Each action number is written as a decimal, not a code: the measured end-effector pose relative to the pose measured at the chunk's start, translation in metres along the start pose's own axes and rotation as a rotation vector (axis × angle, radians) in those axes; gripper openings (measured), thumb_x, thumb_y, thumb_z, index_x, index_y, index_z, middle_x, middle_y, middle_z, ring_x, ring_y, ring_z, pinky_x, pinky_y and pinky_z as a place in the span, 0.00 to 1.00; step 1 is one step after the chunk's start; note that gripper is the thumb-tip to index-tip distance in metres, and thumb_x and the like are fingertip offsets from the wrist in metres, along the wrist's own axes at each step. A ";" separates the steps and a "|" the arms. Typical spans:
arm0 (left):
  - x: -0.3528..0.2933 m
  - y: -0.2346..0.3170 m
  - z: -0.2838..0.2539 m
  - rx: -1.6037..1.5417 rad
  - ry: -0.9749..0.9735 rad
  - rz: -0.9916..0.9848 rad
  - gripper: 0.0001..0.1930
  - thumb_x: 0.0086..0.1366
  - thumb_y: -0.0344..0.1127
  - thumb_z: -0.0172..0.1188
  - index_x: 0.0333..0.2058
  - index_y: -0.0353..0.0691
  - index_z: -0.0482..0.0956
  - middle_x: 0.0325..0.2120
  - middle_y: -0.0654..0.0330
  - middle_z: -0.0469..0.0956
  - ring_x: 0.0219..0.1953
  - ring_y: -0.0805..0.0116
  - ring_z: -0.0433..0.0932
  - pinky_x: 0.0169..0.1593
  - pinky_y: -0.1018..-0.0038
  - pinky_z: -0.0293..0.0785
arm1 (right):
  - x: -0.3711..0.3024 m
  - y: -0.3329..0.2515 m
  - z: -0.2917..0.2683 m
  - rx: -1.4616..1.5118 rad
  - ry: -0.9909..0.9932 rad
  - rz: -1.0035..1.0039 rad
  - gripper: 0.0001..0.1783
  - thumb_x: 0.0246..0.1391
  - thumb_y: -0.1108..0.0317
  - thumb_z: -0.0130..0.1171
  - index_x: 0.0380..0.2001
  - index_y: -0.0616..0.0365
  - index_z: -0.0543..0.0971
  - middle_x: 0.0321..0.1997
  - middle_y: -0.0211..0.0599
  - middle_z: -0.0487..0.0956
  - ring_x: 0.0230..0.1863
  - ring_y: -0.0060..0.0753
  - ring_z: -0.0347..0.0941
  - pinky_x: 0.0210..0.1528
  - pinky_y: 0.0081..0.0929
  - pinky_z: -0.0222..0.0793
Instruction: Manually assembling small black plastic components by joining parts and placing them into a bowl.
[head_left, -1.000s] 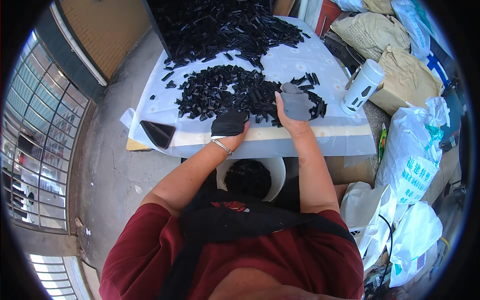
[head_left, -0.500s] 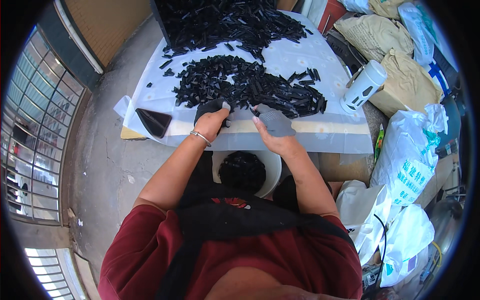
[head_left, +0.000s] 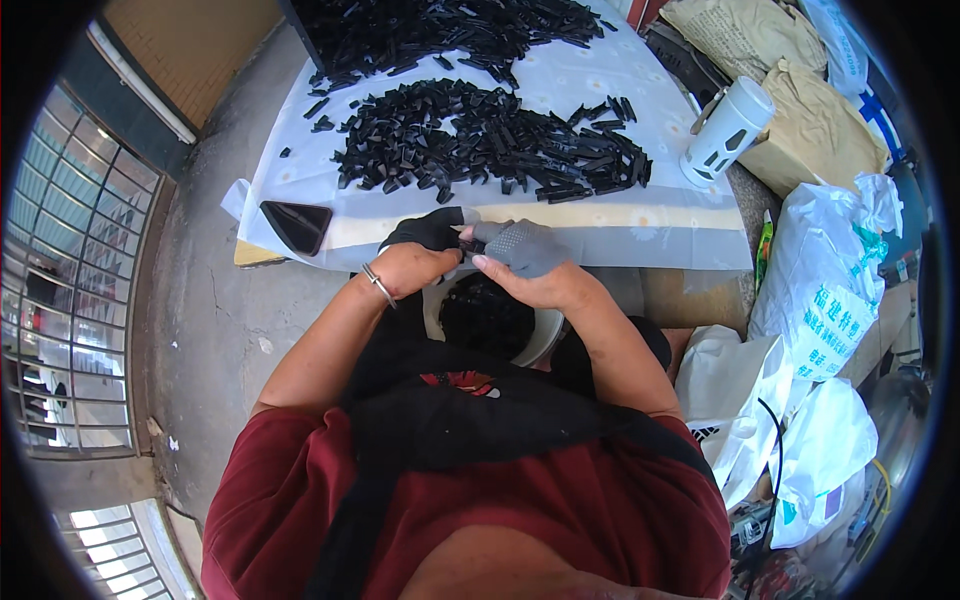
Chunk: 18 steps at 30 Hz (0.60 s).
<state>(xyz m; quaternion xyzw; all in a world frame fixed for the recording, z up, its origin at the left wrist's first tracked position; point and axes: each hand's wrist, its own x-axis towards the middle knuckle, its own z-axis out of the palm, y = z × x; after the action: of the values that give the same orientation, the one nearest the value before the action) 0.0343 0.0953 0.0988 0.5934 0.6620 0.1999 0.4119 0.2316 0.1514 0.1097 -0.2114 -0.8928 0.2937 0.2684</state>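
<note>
My left hand (head_left: 424,248), in a black fingerless glove, and my right hand (head_left: 525,258), in a grey one, meet above the table's near edge. Between their pinched fingers is a small black plastic piece (head_left: 470,246); the fingers partly cover it, so its exact shape is unclear. Just beyond my hands spreads a pile of small black plastic pieces (head_left: 420,135), with longer strips lying to its right. Under my wrists stands a white bucket (head_left: 548,335) holding a mass of black pieces (head_left: 487,315).
A larger heap of black strips (head_left: 420,35) covers the table's far end. On the patterned white tablecloth (head_left: 290,170) lie a dark phone (head_left: 297,226) at left and a white tumbler (head_left: 728,130) at right. White sacks (head_left: 822,270) and brown sacks (head_left: 815,130) crowd the right side.
Both hands have drawn back from the pile's near edge toward me and come together. A black piece now sits between their fingers, over the bucket's far rim.
</note>
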 end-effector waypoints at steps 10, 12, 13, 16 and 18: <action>-0.027 0.036 -0.011 -0.045 -0.269 0.352 0.32 0.46 0.32 0.62 0.52 0.35 0.63 0.43 0.55 0.73 0.41 0.72 0.71 0.47 0.76 0.66 | -0.009 -0.003 0.002 0.127 -0.340 -0.065 0.19 0.48 0.55 0.55 0.39 0.55 0.75 0.36 0.42 0.76 0.41 0.47 0.70 0.44 0.36 0.65; -0.023 0.005 -0.002 -0.586 -0.181 0.228 0.25 0.55 0.33 0.57 0.53 0.39 0.64 0.41 0.57 0.73 0.41 0.73 0.71 0.45 0.79 0.68 | -0.008 -0.007 0.004 0.036 -0.041 -0.007 0.19 0.45 0.53 0.58 0.35 0.56 0.76 0.32 0.42 0.76 0.35 0.46 0.71 0.37 0.36 0.66; -0.023 0.013 -0.007 -0.453 -0.239 0.069 0.23 0.58 0.34 0.53 0.53 0.39 0.64 0.41 0.56 0.73 0.41 0.71 0.72 0.44 0.78 0.69 | -0.007 -0.006 0.006 0.039 -0.045 -0.006 0.19 0.45 0.53 0.58 0.35 0.56 0.76 0.32 0.42 0.76 0.35 0.46 0.71 0.37 0.36 0.66; -0.040 0.050 -0.002 0.048 -0.178 -0.105 0.21 0.63 0.35 0.44 0.55 0.40 0.60 0.34 0.53 0.75 0.33 0.64 0.76 0.37 0.76 0.72 | -0.004 -0.004 0.018 -0.044 0.191 -0.086 0.18 0.45 0.53 0.59 0.32 0.56 0.76 0.29 0.39 0.76 0.29 0.44 0.71 0.31 0.37 0.66; -0.018 -0.022 0.034 0.402 0.183 0.391 0.24 0.59 0.30 0.46 0.55 0.41 0.56 0.25 0.53 0.76 0.26 0.60 0.75 0.33 0.71 0.71 | -0.003 -0.010 0.027 -0.116 0.220 -0.110 0.18 0.46 0.52 0.57 0.32 0.57 0.76 0.28 0.40 0.76 0.29 0.45 0.71 0.31 0.37 0.66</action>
<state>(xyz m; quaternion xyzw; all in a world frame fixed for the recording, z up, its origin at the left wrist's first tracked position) 0.0462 0.0655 0.0686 0.7587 0.5960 0.1930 0.1783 0.2152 0.1314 0.0970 -0.2083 -0.8836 0.2016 0.3677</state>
